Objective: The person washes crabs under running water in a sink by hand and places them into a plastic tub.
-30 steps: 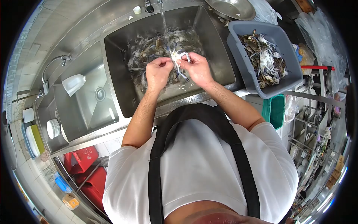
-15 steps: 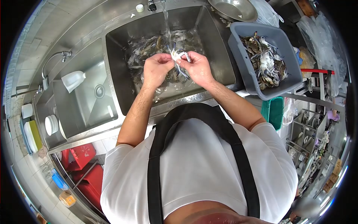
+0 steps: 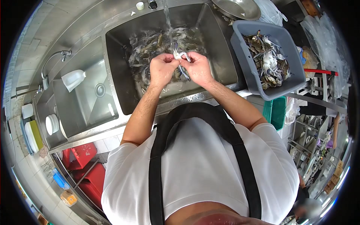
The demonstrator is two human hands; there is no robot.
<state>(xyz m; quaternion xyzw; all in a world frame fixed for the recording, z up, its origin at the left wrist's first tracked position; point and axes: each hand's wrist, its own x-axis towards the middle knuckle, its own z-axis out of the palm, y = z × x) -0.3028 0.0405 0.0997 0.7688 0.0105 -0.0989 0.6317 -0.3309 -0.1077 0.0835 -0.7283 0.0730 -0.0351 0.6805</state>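
Observation:
Over the large steel sink (image 3: 123, 86), both hands meet at one small crab (image 3: 179, 55), its pale underside and legs showing. My left hand (image 3: 162, 70) pinches the crab's left side, fingertips closed on it. My right hand (image 3: 198, 69) is closed on its right side, with a claw sticking up by the fingers and bluish legs hanging below. Many crabs (image 3: 144, 48) lie in the water under the hands. A stream of water (image 3: 167, 18) falls just behind the held crab.
A grey tub (image 3: 258, 84) holding crabs stands right of the sink, below a metal bowl (image 3: 240, 9). The left basin (image 3: 84, 108) holds a white plastic jug (image 3: 73, 80). Plates (image 3: 52, 124) stand farther left. Parts of another person (image 3: 335, 131) show at the far right.
My left hand has shifted slightly right, closer to my right hand. The held crab's upper legs look more hidden between the fingers. Another person's arm has appeared at the far right.

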